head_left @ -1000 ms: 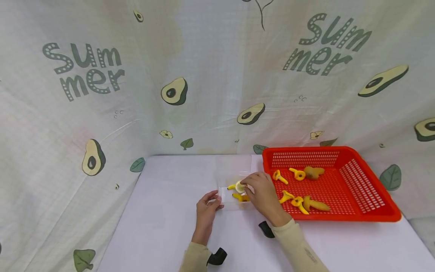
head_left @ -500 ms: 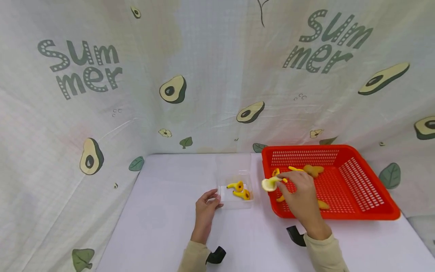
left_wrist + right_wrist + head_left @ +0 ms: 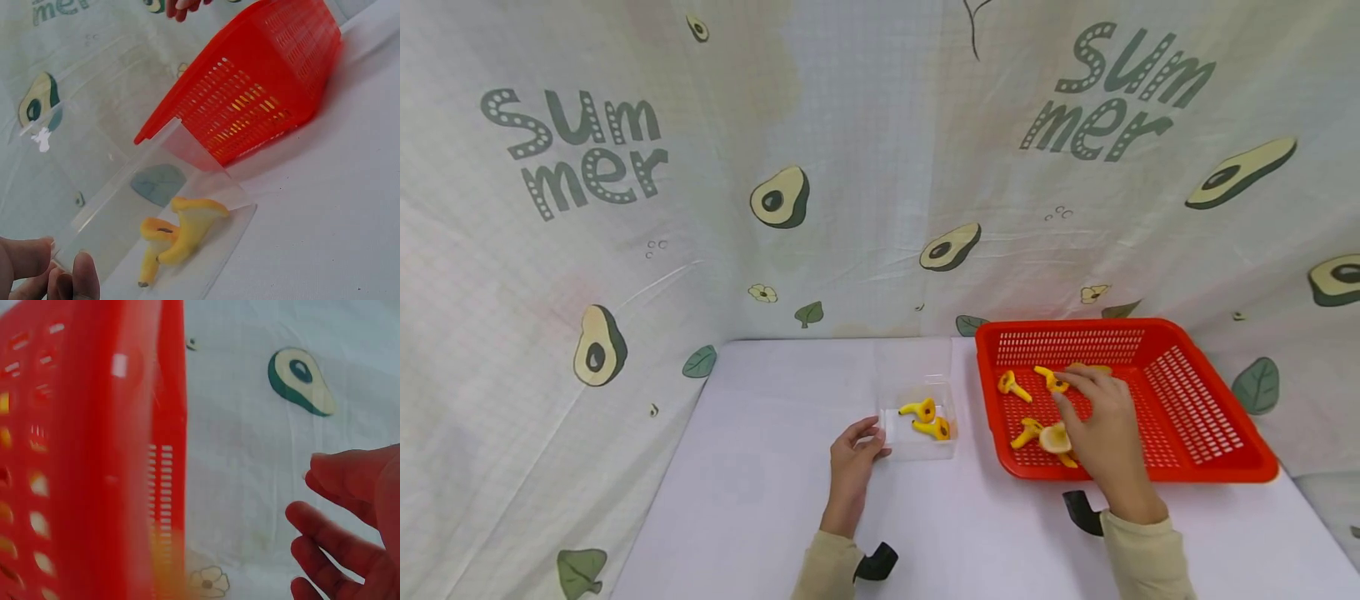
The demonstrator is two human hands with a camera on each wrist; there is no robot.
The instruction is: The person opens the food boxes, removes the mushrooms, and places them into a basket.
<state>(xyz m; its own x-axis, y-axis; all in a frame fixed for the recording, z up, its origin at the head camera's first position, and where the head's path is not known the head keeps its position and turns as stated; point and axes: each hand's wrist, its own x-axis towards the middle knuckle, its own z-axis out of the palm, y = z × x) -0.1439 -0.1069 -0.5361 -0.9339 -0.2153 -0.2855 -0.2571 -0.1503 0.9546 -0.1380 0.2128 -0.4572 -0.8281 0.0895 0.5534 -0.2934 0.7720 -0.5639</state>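
My left hand pinches the left side of a clear plastic box; the left wrist view shows the thumb and fingertips at its edge. Two yellow funnel-shaped mushrooms lie inside the box, one overlapping the other. Over the red basket is my right hand, thumb and fingers spread apart with nothing between them, as the right wrist view also shows. A pale-capped mushroom sits in the basket just below the thumb, overlapping yellow ones. Another yellow mushroom lies near the basket's left wall.
The box's clear lid stretches out behind it on the white table. A patterned cloth hangs behind the table. Brownish mushrooms in the basket are mostly hidden by the right hand. Black wrist mounts show at both wrists.
My right hand has moved right from the box to over the basket, carrying the pale-capped mushroom, and has let it go there. My left hand has stayed at the box.
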